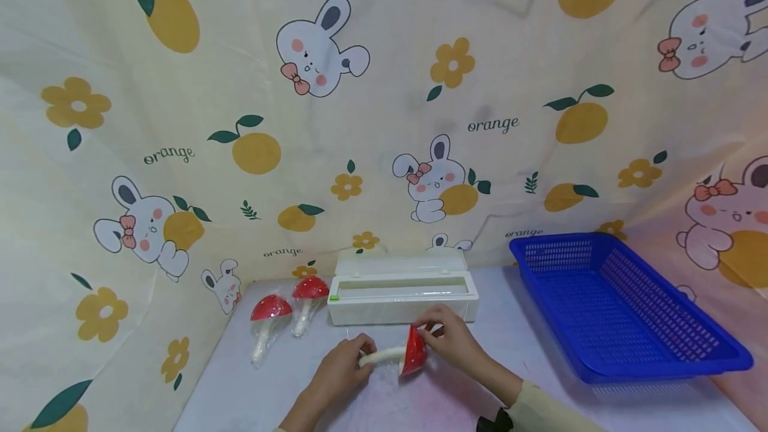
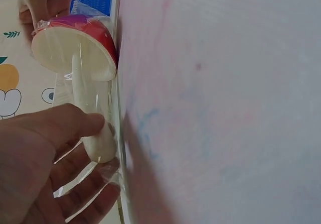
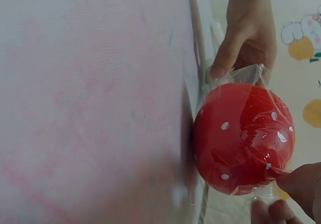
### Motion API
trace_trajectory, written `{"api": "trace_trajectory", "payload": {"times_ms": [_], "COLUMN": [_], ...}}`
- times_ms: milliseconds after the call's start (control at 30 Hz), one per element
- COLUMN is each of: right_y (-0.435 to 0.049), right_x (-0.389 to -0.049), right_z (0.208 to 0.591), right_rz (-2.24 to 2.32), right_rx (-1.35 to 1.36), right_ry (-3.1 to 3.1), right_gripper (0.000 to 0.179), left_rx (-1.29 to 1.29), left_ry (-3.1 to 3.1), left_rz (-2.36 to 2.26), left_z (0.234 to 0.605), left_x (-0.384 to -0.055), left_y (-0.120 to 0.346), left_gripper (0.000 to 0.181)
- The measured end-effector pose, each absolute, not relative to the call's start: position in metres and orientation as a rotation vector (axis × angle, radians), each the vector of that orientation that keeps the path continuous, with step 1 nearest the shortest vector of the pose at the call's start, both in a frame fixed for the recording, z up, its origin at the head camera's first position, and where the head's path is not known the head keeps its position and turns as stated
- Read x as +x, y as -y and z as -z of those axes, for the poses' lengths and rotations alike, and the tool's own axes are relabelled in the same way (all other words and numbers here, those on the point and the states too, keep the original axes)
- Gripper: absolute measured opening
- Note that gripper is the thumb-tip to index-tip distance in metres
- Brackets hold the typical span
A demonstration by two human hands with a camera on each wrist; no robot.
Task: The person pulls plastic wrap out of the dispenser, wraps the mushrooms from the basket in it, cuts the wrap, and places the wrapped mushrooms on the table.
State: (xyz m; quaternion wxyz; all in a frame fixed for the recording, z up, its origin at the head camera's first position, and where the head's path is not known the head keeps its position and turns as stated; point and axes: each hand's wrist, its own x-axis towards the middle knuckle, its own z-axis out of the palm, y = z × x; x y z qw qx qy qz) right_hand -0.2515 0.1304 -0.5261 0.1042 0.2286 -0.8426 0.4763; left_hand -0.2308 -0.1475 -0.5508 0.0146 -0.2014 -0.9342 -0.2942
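A toy mushroom (image 1: 414,353) with a white-dotted red cap and a pale stem lies sideways low over the table, wrapped in clear cling film (image 3: 251,76). My left hand (image 1: 339,367) holds the end of its stem, thumb on top in the left wrist view. At the cap's side, my right hand (image 1: 451,337) pinches the film where it gathers against the red dome. Behind the hands stands a white cling film dispenser (image 1: 396,313), its lid raised. Two more film-wrapped mushrooms, a nearer one (image 1: 270,309) and a farther one (image 1: 311,287), lie left of the dispenser.
A blue plastic basket (image 1: 630,312) sits on the right of the white table (image 1: 240,399). Behind the table hangs a cream cloth (image 1: 372,119) printed with rabbits and oranges.
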Motion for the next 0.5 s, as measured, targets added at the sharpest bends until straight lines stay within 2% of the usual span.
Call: {"api": "trace_trajectory", "payload": {"times_ms": [200, 367, 500], "right_y": [-0.138, -0.145, -0.15], "right_x": [-0.249, -0.247, -0.245], "right_z": [0.527, 0.53, 0.529], "right_rz": [-1.301, -1.24, -1.209], "right_rx": [0.845, 1.034, 1.058], "right_ry": [2.441, 2.389, 2.423], "right_gripper": [0.028, 0.046, 0.061], "left_rx": [-0.595, -0.549, -0.585], "left_ry": [2.88, 2.84, 2.739], "left_rz": [0.97, 1.045, 1.08], "left_z": [0.549, 0.547, 0.544], "left_x": [-0.23, -0.229, -0.23], "left_y": [0.147, 0.15, 0.151], "left_gripper": [0.023, 0.019, 0.016]}}
